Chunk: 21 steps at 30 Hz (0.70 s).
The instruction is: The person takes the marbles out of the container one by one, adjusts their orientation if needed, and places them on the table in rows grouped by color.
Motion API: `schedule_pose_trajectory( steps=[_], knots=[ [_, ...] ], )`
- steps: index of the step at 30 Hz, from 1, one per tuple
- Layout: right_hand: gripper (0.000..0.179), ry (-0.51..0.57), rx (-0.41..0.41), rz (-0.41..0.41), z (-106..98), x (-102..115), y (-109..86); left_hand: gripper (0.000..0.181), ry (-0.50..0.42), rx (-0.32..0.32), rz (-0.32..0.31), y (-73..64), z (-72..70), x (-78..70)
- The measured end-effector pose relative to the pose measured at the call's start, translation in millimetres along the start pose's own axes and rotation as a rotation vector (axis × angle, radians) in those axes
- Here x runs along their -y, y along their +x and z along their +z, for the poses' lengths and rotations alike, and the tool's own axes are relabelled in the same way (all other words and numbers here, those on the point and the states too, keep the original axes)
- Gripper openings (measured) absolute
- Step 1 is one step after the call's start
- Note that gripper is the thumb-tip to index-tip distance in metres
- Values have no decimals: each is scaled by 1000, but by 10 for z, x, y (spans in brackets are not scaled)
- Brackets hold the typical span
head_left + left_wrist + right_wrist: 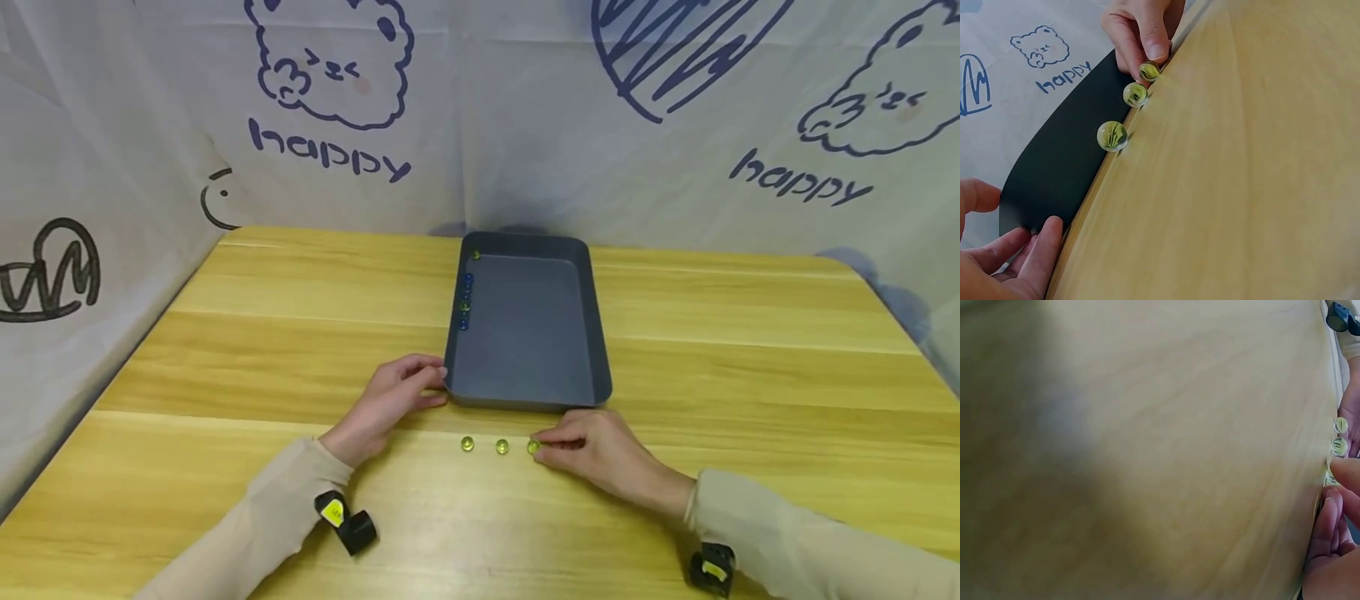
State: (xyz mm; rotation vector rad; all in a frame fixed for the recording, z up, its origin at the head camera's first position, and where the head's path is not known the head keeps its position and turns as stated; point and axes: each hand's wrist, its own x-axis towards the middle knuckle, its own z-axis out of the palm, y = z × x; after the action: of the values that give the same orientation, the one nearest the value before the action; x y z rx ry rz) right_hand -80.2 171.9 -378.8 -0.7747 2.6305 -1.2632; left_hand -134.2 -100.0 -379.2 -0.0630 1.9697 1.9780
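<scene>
Three clear marbles with yellow-green swirls lie in a row on the table before the tray: a left marble [467, 444], a middle marble [502, 447] and a right marble [533, 447]. Thumb and finger of my right hand [600, 450] pinch the right marble from its right side. My left hand [393, 396] touches the outside of the dark grey tray [525, 404] at its near left corner, fingertips against the wall. Inside the tray, several blue marbles [468, 281] and two yellow-green marbles [476, 256] line the left wall.
The wooden table [300, 333] carries the tray near its middle, long side pointing away. A white cloth [510, 125] with drawings and writing hangs behind the table's far edge. Each sleeve bears a black wrist camera [347, 521].
</scene>
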Motion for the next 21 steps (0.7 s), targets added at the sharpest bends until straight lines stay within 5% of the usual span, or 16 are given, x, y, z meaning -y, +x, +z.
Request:
schedule_pose_trajectory(
  steps=[21],
  knots=[
    [22,16,22,32,-18,15,-4,34,-11,-8,1,0,2,11]
  ],
)
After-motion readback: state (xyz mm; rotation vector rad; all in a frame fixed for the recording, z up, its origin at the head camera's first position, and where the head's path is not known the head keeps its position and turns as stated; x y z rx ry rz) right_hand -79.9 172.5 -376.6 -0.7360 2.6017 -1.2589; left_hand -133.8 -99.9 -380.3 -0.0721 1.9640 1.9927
